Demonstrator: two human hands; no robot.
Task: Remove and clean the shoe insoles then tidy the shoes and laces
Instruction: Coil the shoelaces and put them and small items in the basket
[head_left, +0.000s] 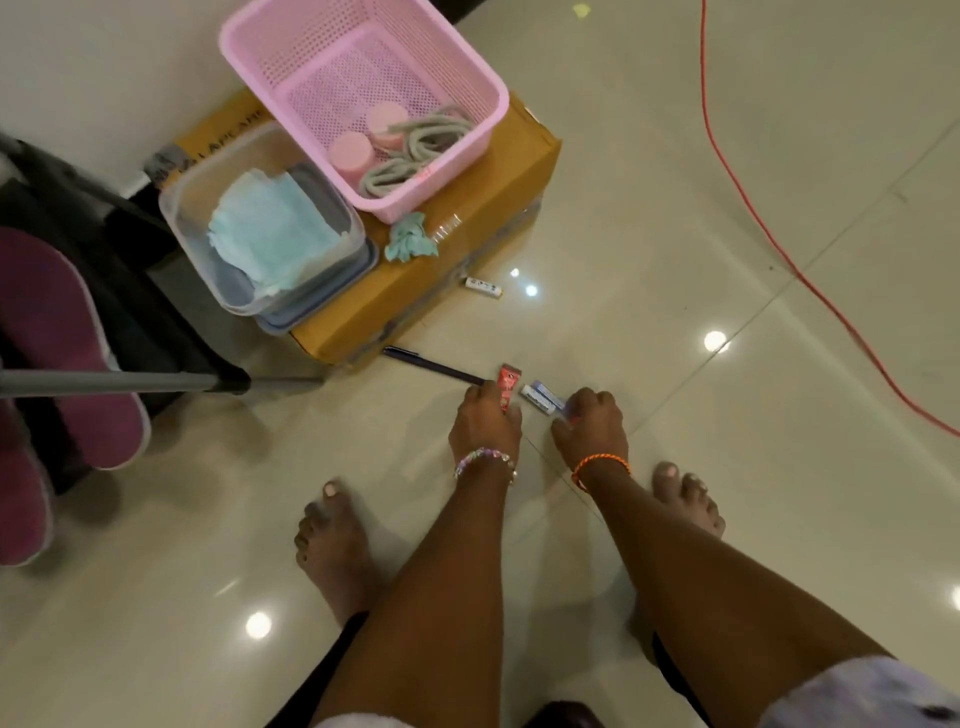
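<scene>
A pink perforated plastic basket (363, 98) on a cardboard box (441, 270) holds grey coiled laces (410, 156) and two pink round jars (350, 153). Beside it, a clear tub (260, 234) contains pale blue folded cloths (270, 234). On the glossy floor (675, 467), the left hand (485, 421) grips a red sachet (508, 387); the right hand (592, 423) pinches a small blue-white packet (543, 397).
</scene>
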